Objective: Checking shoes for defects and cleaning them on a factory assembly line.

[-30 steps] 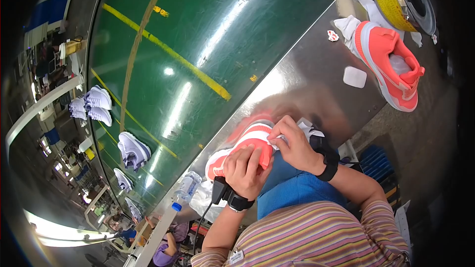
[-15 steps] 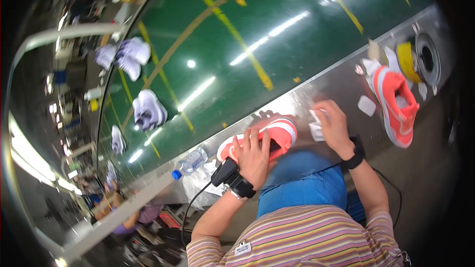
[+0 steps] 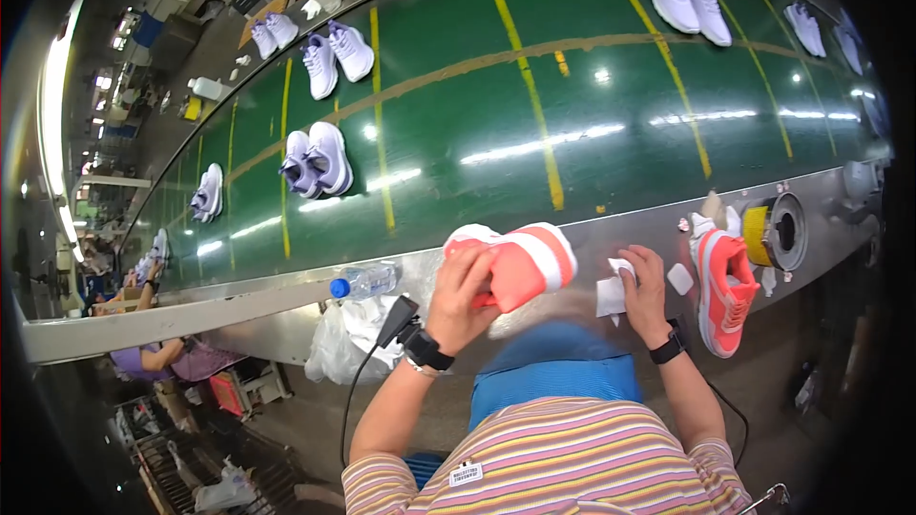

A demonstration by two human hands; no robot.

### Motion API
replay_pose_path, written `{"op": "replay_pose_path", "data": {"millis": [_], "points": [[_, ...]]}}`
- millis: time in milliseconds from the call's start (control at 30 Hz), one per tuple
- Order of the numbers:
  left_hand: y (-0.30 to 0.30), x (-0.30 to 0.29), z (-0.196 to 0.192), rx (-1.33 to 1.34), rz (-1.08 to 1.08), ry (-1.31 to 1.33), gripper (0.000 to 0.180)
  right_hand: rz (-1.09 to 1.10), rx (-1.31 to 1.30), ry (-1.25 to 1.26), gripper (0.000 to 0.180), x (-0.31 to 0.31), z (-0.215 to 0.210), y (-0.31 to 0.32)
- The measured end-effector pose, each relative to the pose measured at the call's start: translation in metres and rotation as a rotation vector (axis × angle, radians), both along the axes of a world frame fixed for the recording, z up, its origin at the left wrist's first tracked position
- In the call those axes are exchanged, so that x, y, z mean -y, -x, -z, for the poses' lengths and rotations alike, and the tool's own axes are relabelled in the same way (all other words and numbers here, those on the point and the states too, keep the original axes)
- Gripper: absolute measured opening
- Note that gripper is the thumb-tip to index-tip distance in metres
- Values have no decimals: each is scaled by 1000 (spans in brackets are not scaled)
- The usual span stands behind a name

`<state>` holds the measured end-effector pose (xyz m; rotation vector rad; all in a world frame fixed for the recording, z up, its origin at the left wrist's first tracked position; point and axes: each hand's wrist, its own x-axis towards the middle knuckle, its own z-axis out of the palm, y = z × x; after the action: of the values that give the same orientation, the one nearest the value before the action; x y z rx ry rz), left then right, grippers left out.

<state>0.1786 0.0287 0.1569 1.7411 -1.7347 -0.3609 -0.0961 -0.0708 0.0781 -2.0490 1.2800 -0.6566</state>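
My left hand (image 3: 462, 298) is closed on a coral sneaker (image 3: 530, 269) with a white band, holding it tilted over the metal ledge. To its right, my right hand (image 3: 646, 294) pinches a folded white cloth or tissue (image 3: 611, 297); I cannot tell which. A second coral sneaker (image 3: 723, 294) lies beyond the right hand, its opening and laces showing. Between that sneaker and my hand is a small white pad (image 3: 680, 278).
Pairs of white-lavender sneakers (image 3: 324, 160) stand on the green belt (image 3: 448, 138). A water bottle (image 3: 367, 280) and plastic bag (image 3: 334, 348) are left of me. A round tin (image 3: 784, 233) with a yellow band sits at right. A metal rail (image 3: 181, 326) crosses the lower left.
The left hand has picked up the coral sneaker and tipped it up, where before it rested over it. The right hand keeps the white piece. My view has turned, showing more belt.
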Motion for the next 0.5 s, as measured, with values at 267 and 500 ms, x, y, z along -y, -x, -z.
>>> {"op": "replay_pose_path", "data": {"millis": [267,500], "points": [[-23,-1,6,-6,58,79,72,4,228,-124,12,-10,-37,-26],[-36,2,-3,167,195,-14,73,-81,249,-223,12,-38,-45,-42]]}}
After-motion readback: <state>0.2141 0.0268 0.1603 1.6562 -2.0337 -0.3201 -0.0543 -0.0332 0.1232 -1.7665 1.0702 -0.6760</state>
